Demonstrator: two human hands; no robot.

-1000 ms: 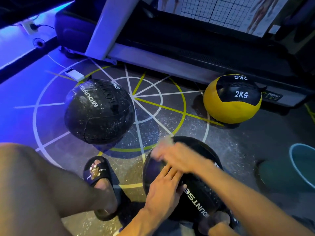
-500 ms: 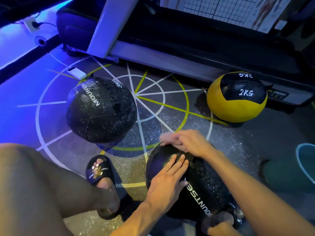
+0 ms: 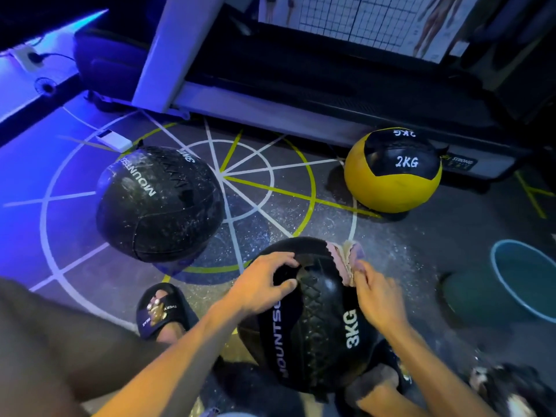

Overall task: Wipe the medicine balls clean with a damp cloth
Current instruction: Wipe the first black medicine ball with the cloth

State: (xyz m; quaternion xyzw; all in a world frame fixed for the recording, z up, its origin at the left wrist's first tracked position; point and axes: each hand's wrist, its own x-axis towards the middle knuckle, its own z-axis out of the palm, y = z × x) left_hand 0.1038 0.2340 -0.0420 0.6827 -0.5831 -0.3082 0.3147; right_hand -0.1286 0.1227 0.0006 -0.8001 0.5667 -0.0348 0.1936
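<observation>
- Medicine balls number three on the floor point(image 3: 391, 245): the near black ball point(image 3: 316, 323), marked 3KG, sits between the person's feet at the lower middle of the view.
- The left hand point(image 3: 264, 284) lies spread on the near black ball's upper left, fingers curled against the surface, gripping nothing else.
- The right hand point(image 3: 379, 299) grasps a pale, frayed cloth point(image 3: 346, 260) and presses it to the ball's upper right edge; the cloth hangs partly past the ball's rim.
- The second black ball point(image 3: 156, 203), dusted with white specks, rests to the left and farther away, well apart from the near one, with a strip of open painted floor between them.
- The yellow and black ball point(image 3: 394, 173), marked 2KG, sits far right, just beside the base of a treadmill point(image 3: 301, 94) that closes off the far side of the floor.
- A blue basin point(image 3: 523, 278) stands at the right edge, near the right hand, with bare floor between basin and ball.
- A black sandal point(image 3: 159, 311) on the left foot is close to the near ball's left side; a bare leg fills the lower left corner.
- A small white device point(image 3: 114, 141) lies on the floor just beyond the second black ball.
- The widest free floor lies in the centre, over the white and yellow lines.
</observation>
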